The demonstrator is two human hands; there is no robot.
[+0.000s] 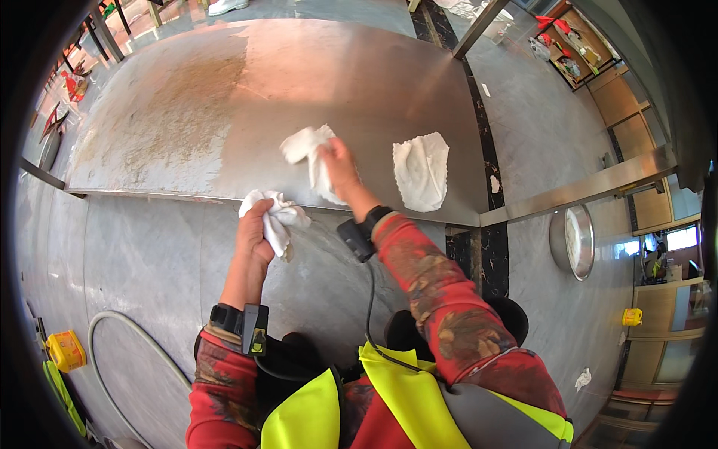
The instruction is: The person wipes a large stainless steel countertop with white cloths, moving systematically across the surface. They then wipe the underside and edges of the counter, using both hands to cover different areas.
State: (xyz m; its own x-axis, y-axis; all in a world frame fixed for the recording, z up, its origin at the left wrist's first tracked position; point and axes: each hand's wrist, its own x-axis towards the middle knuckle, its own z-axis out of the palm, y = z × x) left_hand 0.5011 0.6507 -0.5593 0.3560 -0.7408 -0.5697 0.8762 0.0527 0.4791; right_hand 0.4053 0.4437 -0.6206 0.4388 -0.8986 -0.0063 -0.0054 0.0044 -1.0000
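Note:
A low, wide stainless-steel shelf (359,84) spreads out before me; its left part is covered with a dull, yellowish-brown residue, while the right part looks smoother. My left hand (255,230) grips a bunched white cloth (276,216) just off the shelf's near edge. Over the shelf, my right hand (339,165) holds another white cloth (311,149), which hangs down towards the near edge. To the right of that hand, a third white cloth (420,171) with a wavy edge lies spread on the metal.
Metal posts (477,28) rise at the shelf's corners, and a steel rail (578,185) runs off to the right. A metal basin (572,241) stands on the floor at right. At lower left are a hose (134,337) and a yellow container (66,351).

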